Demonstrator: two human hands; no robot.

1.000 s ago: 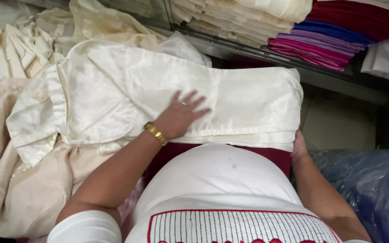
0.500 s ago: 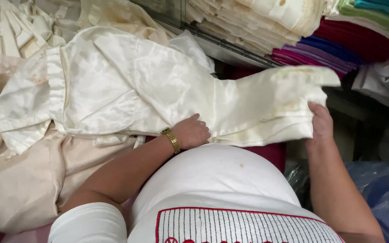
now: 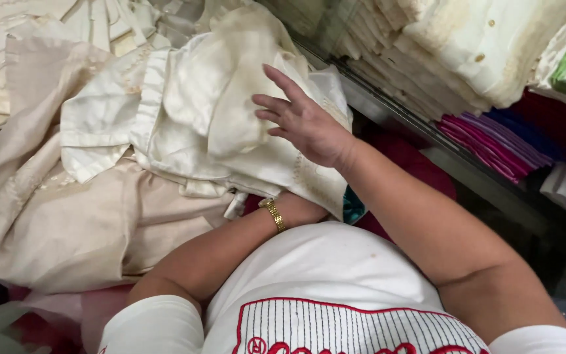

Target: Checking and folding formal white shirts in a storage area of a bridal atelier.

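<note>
The cream garment (image 3: 191,124), spread flat a second ago, is now folded over, the right hand (image 3: 302,121) resting open-fingered on top and the left hand (image 3: 296,203) tucked beneath it, its fingers hidden.

place: clothing shop | evidence: folded garment stacks (image 3: 492,39) on shelf (image 3: 427,131) beyond the hands | cream garments (image 3: 185,118) heaped under them

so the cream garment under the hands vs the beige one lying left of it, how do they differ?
The cream garment is pale ivory with a slight sheen; the beige garment is a duller tan. The cream one is folded over into a bundle and lies on top; the beige one is spread out beneath it. The right hand rests flat on the cream one and the left hand is tucked under its edge; neither touches the beige one. Both are creased fabric.
</note>
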